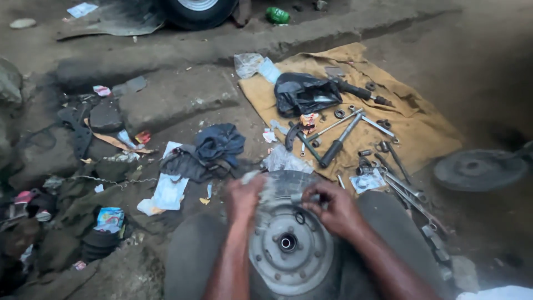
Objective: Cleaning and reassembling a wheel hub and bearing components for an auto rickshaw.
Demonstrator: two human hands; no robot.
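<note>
Grey wheel hub (290, 244) lies flat in lap, centre bore facing up. Right hand (333, 208) at far rim, fingers pinched on small metal piece (298, 198). Left hand (244, 195) grips rim's left edge, blurred.

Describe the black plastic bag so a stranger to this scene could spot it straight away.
Start at the tan cloth spread on the ground beyond the wheel that the hands work on. Near the cloth's far left corner lies the black plastic bag, crumpled and glossy. Everything else on the cloth is thin metal, such as the wrenches; the bag alone is soft, bulky and black.
</note>
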